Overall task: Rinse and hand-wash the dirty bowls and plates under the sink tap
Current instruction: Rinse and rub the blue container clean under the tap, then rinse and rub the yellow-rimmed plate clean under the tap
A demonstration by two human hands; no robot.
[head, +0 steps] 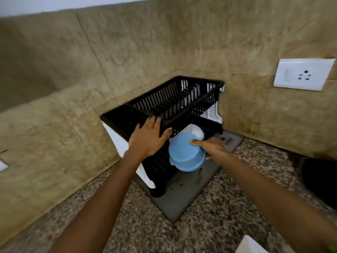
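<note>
A two-tier black dish rack (175,99) with white side panels stands in the counter corner. My right hand (209,148) grips a light blue bowl (184,156), held upside down at the front of the rack's lower tier. Behind the blue bowl a white bowl (196,132) rests on that lower tier. My left hand (147,137) lies flat with fingers spread on the front rim of the upper tier, holding nothing. The upper tier's plate slots hold a white plate (195,92) near the back.
The rack sits on a grey mat (184,196) on a speckled granite counter (228,207). A white wall socket (303,74) is at the right. A dark object (321,179) stands at the right edge, and a white item (249,245) shows at the bottom right.
</note>
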